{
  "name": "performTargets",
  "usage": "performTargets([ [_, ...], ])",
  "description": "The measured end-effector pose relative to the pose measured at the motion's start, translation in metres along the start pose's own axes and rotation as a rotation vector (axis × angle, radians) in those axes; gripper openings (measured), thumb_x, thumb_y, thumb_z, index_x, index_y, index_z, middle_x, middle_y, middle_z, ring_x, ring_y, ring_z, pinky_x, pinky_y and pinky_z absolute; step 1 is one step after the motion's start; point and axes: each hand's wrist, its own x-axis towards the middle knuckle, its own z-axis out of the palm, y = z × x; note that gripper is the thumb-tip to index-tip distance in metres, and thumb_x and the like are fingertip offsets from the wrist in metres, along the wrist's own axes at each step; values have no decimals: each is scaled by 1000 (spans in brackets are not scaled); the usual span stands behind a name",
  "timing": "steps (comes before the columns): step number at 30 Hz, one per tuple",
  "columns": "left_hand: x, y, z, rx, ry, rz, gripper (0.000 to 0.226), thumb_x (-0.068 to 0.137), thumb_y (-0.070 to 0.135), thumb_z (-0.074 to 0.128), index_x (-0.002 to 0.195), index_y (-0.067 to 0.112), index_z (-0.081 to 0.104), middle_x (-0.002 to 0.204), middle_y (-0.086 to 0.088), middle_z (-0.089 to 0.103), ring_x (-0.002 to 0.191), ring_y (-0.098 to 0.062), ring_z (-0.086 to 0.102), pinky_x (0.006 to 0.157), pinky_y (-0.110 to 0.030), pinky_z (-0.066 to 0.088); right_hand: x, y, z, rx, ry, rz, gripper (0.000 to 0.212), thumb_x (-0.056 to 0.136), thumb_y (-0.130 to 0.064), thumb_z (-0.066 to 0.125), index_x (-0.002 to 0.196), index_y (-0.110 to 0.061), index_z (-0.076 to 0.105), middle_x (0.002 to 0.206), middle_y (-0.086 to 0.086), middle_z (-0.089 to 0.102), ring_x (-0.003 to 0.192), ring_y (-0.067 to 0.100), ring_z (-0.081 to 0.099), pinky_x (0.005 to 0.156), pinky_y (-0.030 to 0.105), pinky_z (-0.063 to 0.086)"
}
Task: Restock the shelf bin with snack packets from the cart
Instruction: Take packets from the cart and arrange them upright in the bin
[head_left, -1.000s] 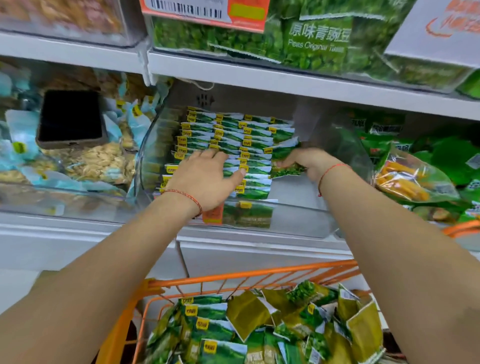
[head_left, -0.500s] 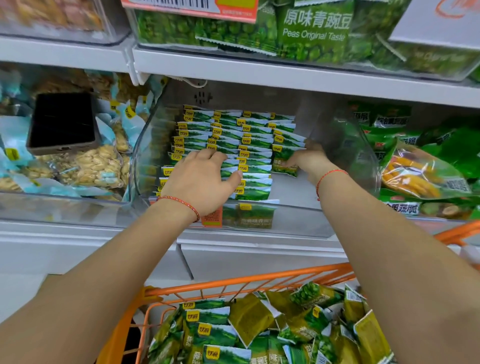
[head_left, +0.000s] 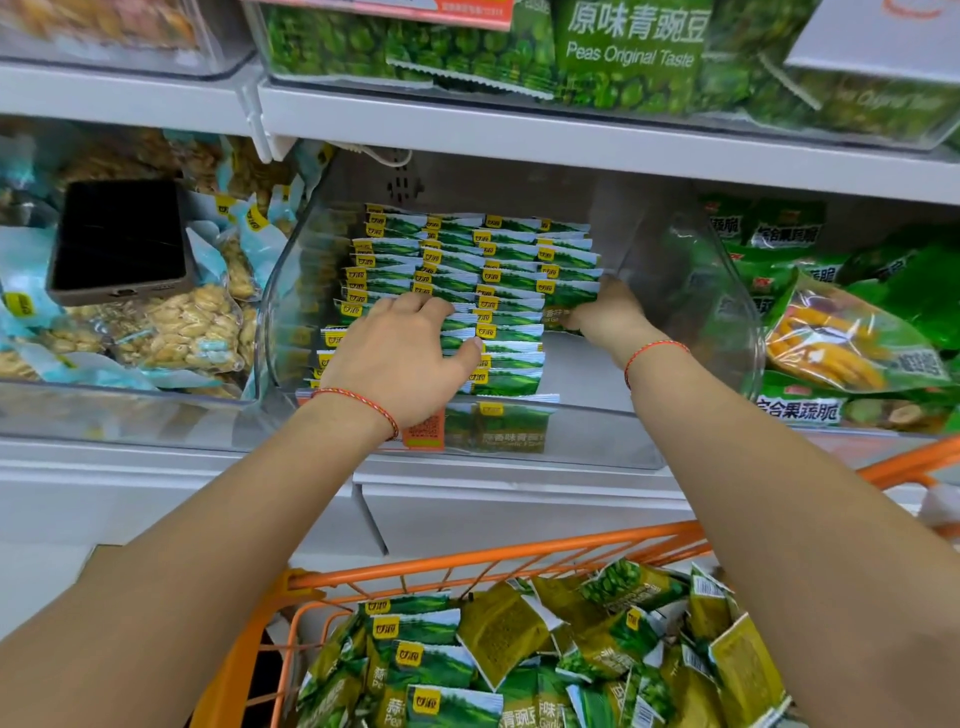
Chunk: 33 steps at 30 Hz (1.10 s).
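A clear plastic shelf bin (head_left: 691, 291) holds rows of small green snack packets (head_left: 498, 260) with yellow logos, stacked upright. My left hand (head_left: 400, 358) lies flat on the left rows, fingers spread over the packet tops. My right hand (head_left: 608, 314) pinches a green packet (head_left: 569, 304) at the right end of the rows, inside the bin. Below, the orange wire cart (head_left: 467, 558) is heaped with several more of the same green packets (head_left: 519, 654).
A dark phone (head_left: 122, 239) lies on peanut packets (head_left: 176, 322) in the bin to the left. Bags of green peas (head_left: 628, 47) fill the shelf above. Green fruit-crisp bags (head_left: 852, 332) sit in the bin to the right. A white shelf edge (head_left: 519, 493) runs between bin and cart.
My right hand has pushed its packet further back and up against the right row. My left hand stays pressed on the left rows. The view has shifted slightly down.
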Motion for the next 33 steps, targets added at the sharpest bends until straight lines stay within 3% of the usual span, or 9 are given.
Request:
performTargets([
  [5, 0, 1, 0, -3, 7, -2, 55, 95, 51, 39, 141, 20, 41, 145, -1, 41, 133, -24, 34, 104, -36, 33, -4, -2, -2, 59, 41, 3, 33, 85, -5, 62, 118, -7, 58, 114, 11, 64, 103, 28, 61, 82, 30, 49],
  [11, 0, 1, 0, -13, 16, -3, 53, 95, 49, 41, 140, 20, 42, 144, -2, 42, 132, -25, 35, 102, -36, 35, -16, -8, -5, 121, 13, -90, 29, 87, -15, 66, 115, -13, 62, 113, 5, 64, 105, 22, 58, 89, 29, 45],
  [14, 0, 1, 0, -19, 23, -3, 53, 95, 48, 42, 140, 21, 42, 144, -2, 42, 132, -25, 35, 102, -35, 35, -15, -9, -5, 162, -8, -39, 29, 89, -15, 63, 117, -11, 60, 117, 7, 64, 105, 25, 58, 94, 34, 47],
  [17, 0, 1, 0, -22, 31, -1, 52, 95, 47, 43, 140, 21, 42, 144, -2, 42, 132, -24, 35, 102, -35, 35, -14, -10, -5, 180, -22, 42, 34, 89, -15, 62, 121, -5, 56, 119, 11, 62, 93, 23, 55, 94, 39, 48],
  [21, 0, 1, 1, -21, 34, -2, 52, 95, 46, 43, 140, 20, 42, 143, -3, 42, 132, -25, 35, 101, -36, 36, -14, -8, -2, 149, -31, 37, 35, 86, -7, 57, 119, 4, 57, 101, 13, 63, 90, 25, 57, 73, 28, 40],
  [24, 0, 1, 1, -21, 39, -1, 52, 94, 46, 44, 140, 21, 42, 143, -3, 43, 132, -25, 35, 101, -36, 36, -14, -6, -1, 86, -8, 56, 19, 84, -3, 51, 103, -2, 55, 81, 5, 52, 79, 22, 48, 61, 24, 36],
  [29, 1, 0, 2, -26, 26, -8, 52, 94, 45, 44, 140, 21, 42, 144, -2, 42, 132, -25, 35, 101, -36, 36, -18, -8, -8, 88, 104, 50, 39, 87, -3, 48, 125, 0, 48, 104, 11, 59, 85, 22, 51, 68, 25, 39],
  [33, 0, 0, -3, -44, 39, 1, 49, 95, 43, 44, 138, 21, 45, 143, -3, 43, 131, -25, 37, 99, -35, 37, -38, -15, -18, 108, 82, 2, 35, 85, -4, 52, 120, 1, 51, 96, 8, 53, 87, 23, 51, 62, 25, 39],
])
